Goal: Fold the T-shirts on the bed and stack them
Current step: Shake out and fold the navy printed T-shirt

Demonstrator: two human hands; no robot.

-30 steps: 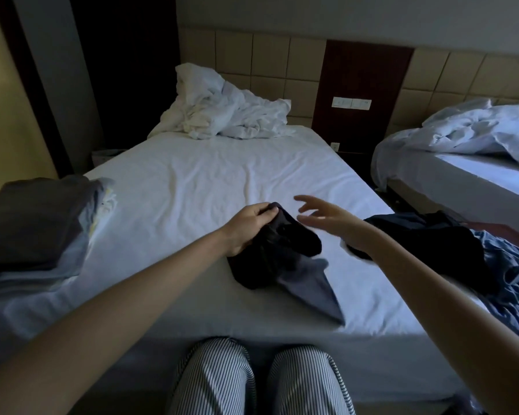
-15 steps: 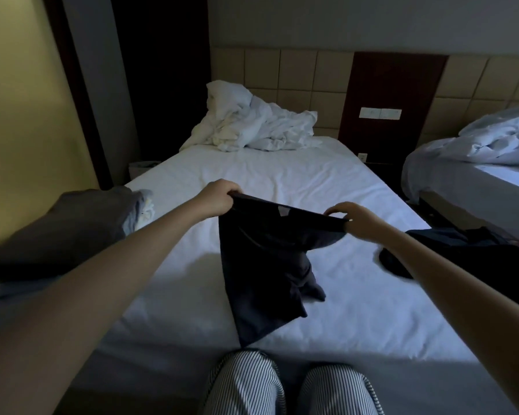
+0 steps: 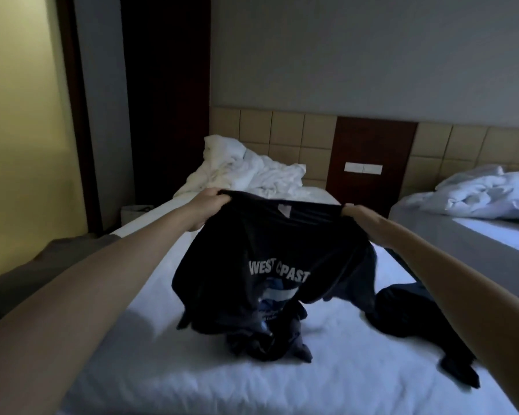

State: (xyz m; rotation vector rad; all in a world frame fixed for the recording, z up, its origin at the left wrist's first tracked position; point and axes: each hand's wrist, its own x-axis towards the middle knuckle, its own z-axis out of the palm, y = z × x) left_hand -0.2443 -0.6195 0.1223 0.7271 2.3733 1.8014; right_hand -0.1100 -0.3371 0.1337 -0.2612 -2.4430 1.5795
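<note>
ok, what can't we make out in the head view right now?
Black T-shirt: lower part bunched on the bed; its own folds hide the hem, small print blurred.
Right hand: fingertips hidden behind the shirt edge it grips.
Dark garment at right: partly behind the right forearm, type unclear.
Grey pile at left: dim, cut by the left forearm; item count unclear.

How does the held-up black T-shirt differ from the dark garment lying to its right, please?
The black T-shirt hangs stretched between the left hand and right hand; the dark garment lies crumpled on the bed. The black T-shirt shows white lettering; the dark garment shows none. Both are dark and unfolded.
</note>
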